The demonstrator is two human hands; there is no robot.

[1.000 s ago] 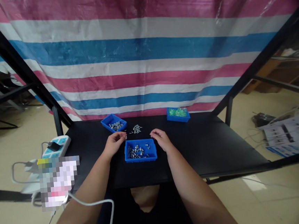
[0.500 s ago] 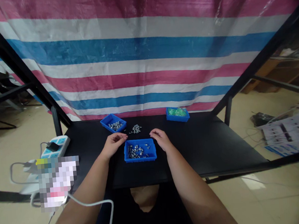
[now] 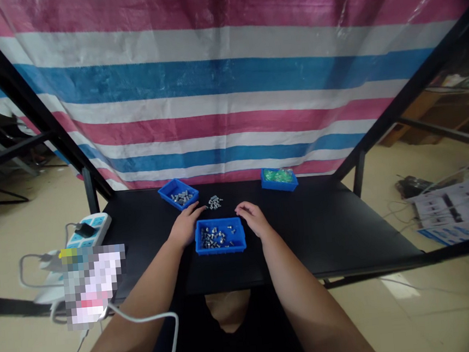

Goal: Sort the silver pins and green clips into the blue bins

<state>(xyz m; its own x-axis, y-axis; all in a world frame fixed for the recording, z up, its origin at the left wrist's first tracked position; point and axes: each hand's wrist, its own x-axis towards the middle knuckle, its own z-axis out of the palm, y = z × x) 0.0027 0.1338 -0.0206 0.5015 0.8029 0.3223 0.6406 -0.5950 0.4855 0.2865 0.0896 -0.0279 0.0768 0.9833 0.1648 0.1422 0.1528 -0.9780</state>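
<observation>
My left hand (image 3: 186, 224) lies over the black table with its fingers stretched toward a small heap of metal screws (image 3: 215, 202). Its fingertips are close to the heap's left side, and nothing shows in its grip. My right hand (image 3: 253, 217) is beside the front blue tray (image 3: 221, 250), at its far right corner. Thumb and fingers are pinched together there; whether they hold anything is too small to make out. Loose screws (image 3: 213, 237) lie in that tray, mostly on its left side. Behind my left hand stands a tilted blue tray (image 3: 166, 192) with more metal parts.
A blue tray (image 3: 279, 185) holding green plastic-wrapped items stands at the table's back right. A power strip (image 3: 95, 227) with plugs and a white cable (image 3: 148, 318) are at the left. Behind the table (image 3: 329, 228) hangs a striped sheet (image 3: 218, 79). Another person (image 3: 4, 107) sits far left.
My left hand has moved right and forward toward the screw heap, and its fingers have straightened from a pinch. My right hand is nearly still.
</observation>
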